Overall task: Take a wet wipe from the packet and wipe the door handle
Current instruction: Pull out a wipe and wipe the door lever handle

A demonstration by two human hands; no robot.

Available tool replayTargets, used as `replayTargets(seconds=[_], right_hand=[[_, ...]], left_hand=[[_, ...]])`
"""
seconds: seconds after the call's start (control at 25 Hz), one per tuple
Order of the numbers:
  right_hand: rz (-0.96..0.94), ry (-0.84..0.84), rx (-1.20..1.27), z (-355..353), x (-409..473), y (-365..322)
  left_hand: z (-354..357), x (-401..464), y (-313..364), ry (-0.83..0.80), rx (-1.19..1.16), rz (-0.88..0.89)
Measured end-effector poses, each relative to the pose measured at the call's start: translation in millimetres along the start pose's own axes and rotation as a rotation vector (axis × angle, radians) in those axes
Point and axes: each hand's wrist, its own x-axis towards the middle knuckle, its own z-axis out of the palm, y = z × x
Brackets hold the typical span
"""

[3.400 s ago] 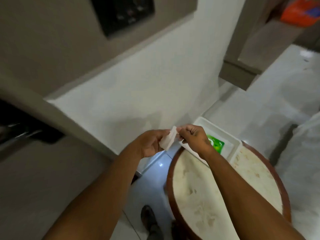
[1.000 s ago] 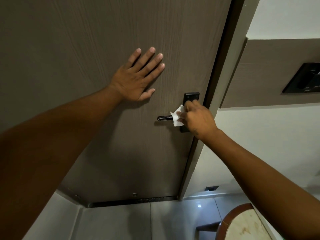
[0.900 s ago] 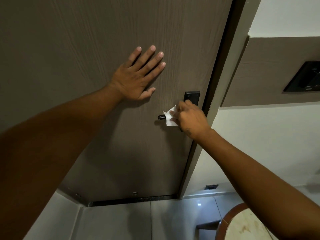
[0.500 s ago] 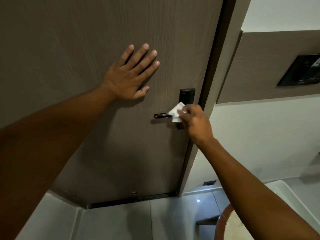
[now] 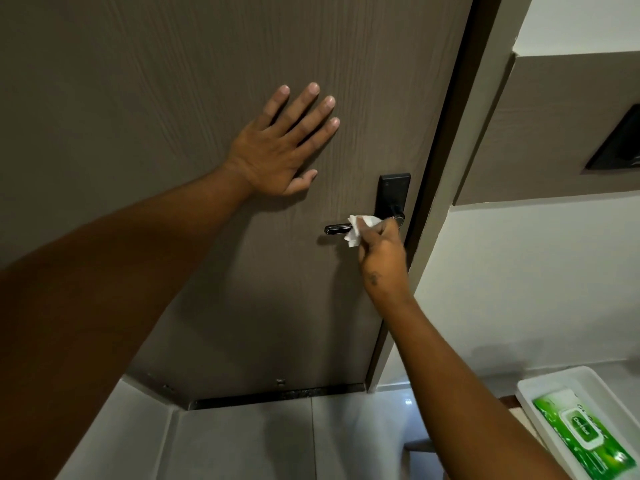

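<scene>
A dark lever door handle [image 5: 336, 229] juts left from a black lock plate [image 5: 394, 192] on the brown door [image 5: 173, 81]. My right hand [image 5: 382, 251] grips a crumpled white wet wipe [image 5: 360, 227] and presses it around the middle of the lever. Only the lever's left tip shows beyond the wipe. My left hand [image 5: 282, 147] lies flat on the door, fingers spread, up and to the left of the handle. The green wet wipe packet [image 5: 585, 434] lies in a white tray [image 5: 550, 382] at the lower right.
The door frame [image 5: 460, 168] runs along the right of the handle, with a white wall beyond it. A black wall panel [image 5: 620, 143] sits at the right edge. Grey floor tiles [image 5: 277, 445] lie below the door.
The wipe in my right hand has slid along the lever, out towards its tip, back, and now sits near its middle. My left hand stays flat on the door. The packet has come into view.
</scene>
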Motion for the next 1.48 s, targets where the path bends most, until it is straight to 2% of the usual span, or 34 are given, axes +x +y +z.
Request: replayTargets(seconds=[0.16, 0.32, 0.44, 0.6, 0.68, 0.76, 0.96, 1.12, 1.28, 1.32, 1.36, 1.48], right_hand=[[0.04, -0.1, 0.042, 42.3, -11.9, -24.3], [0.018, -0.131, 0.007, 42.1, -17.7, -25.2], [0.06, 0.035, 0.043, 9.2, -5.8, -5.6], [-0.025, 0.199, -0.042, -32.5, 19.3, -1.4], [0.042, 0.323, 0.011, -40.3, 28.8, 0.0], [0.079, 0.355, 0.023, -41.4, 31.7, 5.3], [-0.07, 0.245, -0.17, -27.7, 27.0, -0.8], [-0.308, 0.175, -0.592, -19.0, 10.1, -3.6], [-0.496, 0.03, -0.818, -3.6, 0.7, -3.9], [-0.514, 0.054, -0.797, -2.7, -0.8, -1.5], [-0.462, 0.119, -0.665, -4.3, -0.4, 0.7], [0.013, 0.297, 0.174, -18.7, 5.0, 2.2]], left_hand=[[-1.9, -0.1, -0.6, -0.006, -0.008, 0.015], [-2.9, -2.4, 0.4, -0.004, -0.001, 0.015], [-3.9, -6.8, 2.7, -0.001, -0.001, 0.01], [-0.6, -3.8, -5.6, 0.019, 0.057, 0.006], [1.5, 0.2, -4.5, 0.029, 0.055, 0.006], [3.5, -0.1, 0.2, 0.027, 0.048, 0.003], [2.8, 0.9, -0.6, 0.031, 0.038, 0.0], [0.2, 0.0, -0.8, 0.017, 0.03, 0.022], [-5.5, 0.7, -0.3, 0.004, 0.018, 0.009], [-6.1, 0.2, -0.5, 0.004, 0.017, 0.011], [-6.4, 0.2, -0.6, 0.004, 0.022, 0.017], [-5.5, 0.1, -0.8, 0.019, 0.041, 0.024]])
